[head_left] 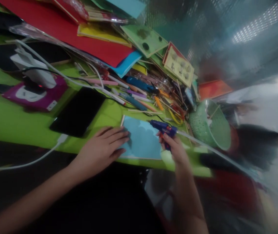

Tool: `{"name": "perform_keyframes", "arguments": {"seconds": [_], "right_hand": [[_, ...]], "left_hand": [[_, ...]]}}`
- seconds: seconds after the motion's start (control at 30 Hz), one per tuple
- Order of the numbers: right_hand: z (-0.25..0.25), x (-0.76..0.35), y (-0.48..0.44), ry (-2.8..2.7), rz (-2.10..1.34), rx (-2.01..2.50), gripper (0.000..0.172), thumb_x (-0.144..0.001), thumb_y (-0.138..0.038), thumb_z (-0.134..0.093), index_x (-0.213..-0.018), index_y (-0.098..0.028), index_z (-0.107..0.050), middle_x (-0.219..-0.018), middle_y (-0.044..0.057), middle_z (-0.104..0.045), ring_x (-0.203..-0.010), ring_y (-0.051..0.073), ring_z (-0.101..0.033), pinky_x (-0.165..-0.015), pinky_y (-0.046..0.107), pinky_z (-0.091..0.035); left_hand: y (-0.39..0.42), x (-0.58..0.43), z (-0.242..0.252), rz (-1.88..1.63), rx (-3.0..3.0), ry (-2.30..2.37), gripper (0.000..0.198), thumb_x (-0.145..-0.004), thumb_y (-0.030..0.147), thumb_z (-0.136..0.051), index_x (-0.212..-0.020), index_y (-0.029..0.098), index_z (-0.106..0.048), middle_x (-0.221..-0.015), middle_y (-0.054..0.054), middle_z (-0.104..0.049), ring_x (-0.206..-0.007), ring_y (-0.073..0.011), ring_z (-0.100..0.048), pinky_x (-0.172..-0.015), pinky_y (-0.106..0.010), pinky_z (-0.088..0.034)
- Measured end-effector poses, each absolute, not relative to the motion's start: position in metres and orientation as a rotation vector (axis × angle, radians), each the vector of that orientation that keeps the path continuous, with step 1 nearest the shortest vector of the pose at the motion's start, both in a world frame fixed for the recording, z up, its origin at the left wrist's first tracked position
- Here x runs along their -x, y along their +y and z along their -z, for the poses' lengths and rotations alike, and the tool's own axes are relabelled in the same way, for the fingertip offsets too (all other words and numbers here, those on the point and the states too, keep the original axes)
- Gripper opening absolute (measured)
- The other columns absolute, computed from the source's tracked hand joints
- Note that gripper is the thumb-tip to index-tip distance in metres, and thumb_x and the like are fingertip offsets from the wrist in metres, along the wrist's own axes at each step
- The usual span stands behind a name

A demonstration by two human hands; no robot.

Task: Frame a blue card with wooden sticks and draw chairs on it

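Note:
My right hand [174, 148] is wrapped round the handle of a dark blue glue gun [163, 126]. Its nozzle points left, over the upper part of a light blue sheet [142, 139]. A long pale glue stick [209, 148] runs out of the gun's back toward the lower right. With fingers stretched out flat, my left hand [104, 144] rests on the left edge of the blue sheet. That sheet lies on the green table [80, 146] close to its front edge, and a thin pale border shows along its sides.
A black phone [79, 112] lies left of my left hand, near a purple power strip [35, 94] with a white charger. Pens, sticks and scissors [175, 115] crowd the middle. Red card [73, 35] and decorated cards [179, 66] lie behind; a green basket [209, 123] stands at right.

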State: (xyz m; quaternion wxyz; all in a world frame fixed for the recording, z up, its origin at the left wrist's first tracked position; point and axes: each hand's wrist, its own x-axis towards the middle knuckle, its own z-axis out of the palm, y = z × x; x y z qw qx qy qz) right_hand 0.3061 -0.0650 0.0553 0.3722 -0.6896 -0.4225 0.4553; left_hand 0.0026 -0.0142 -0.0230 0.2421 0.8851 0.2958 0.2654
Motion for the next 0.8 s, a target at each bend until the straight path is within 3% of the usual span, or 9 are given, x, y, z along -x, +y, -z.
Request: {"name": "perform_keyframes", "arguments": {"seconds": [0.13, 0.33, 0.8], "right_hand": [[-0.0528, -0.3098, -0.0657, -1.125, -1.110, 1.803, 0.042, -0.088, -0.061, -0.073, -0.095, -0.019, -0.074, -0.088, 0.002, -0.072, -0.053, 0.009, -0.050, -0.053, 0.028, -0.039], [-0.0536, -0.3099, -0.0652, -1.194, -1.123, 1.914, 0.041, -0.091, -0.062, -0.066, -0.090, -0.021, -0.073, -0.055, -0.004, -0.056, -0.050, 0.013, -0.049, -0.053, 0.029, -0.036], [-0.0591, -0.3045, -0.0625, -1.259, -1.108, 1.931, 0.046, -0.090, -0.067, -0.064, -0.086, -0.021, -0.069, -0.053, -0.004, -0.055, -0.048, 0.013, -0.048, -0.053, 0.029, -0.036]], "left_hand": [[-0.0154, -0.0036, 0.0233, -0.768, -2.439, 0.797, 0.035, -0.110, 0.035, -0.050, -0.136, 0.027, -0.071, -0.147, -0.003, -0.071, -0.147, -0.0275, -0.057, -0.127, -0.051, -0.037], [-0.0160, -0.0030, 0.0237, -0.764, -2.448, 0.800, 0.033, -0.110, 0.033, -0.051, -0.136, 0.027, -0.070, -0.149, -0.003, -0.069, -0.146, -0.0281, -0.058, -0.126, -0.052, -0.037], [-0.0165, -0.0039, 0.0234, -0.823, -2.416, 0.794, 0.030, -0.108, 0.031, -0.054, -0.131, 0.026, -0.073, -0.147, -0.003, -0.071, -0.145, -0.0281, -0.059, -0.126, -0.052, -0.040]]}}
